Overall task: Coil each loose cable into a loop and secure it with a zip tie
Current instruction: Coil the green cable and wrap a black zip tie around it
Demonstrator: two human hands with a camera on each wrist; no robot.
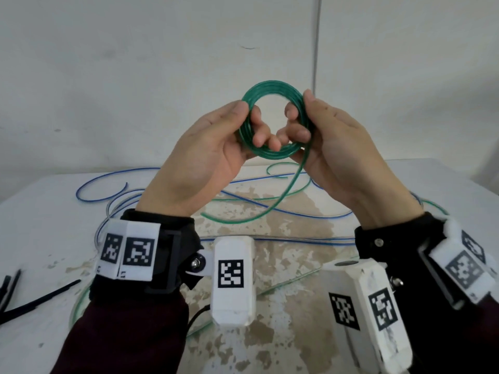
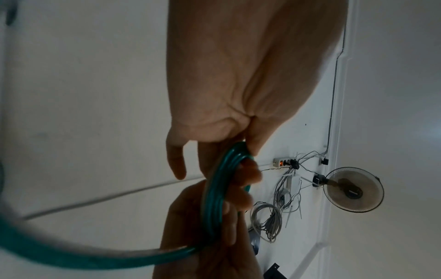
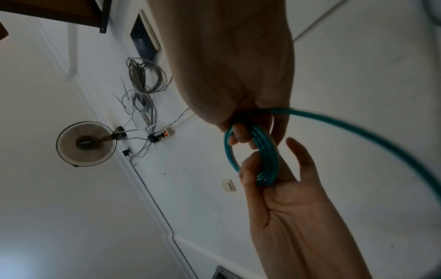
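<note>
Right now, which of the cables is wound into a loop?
The green cable, held up by the left hand and right hand. The blue cables lie loose on the table.

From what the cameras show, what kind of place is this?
Probably a plain indoor workroom: a worn white table strewn with loose blue cables, a round wall-mounted fan, and a white power strip with tangled wires.

A plain white wall (image 1: 135, 63) rises behind a white table (image 1: 40, 225) with a worn, stained top. On the far wall a fan (image 3: 86, 143) is mounted beside a power strip (image 3: 165, 134), tangled grey wires (image 3: 145, 77) and a light switch (image 3: 228, 185).
</note>
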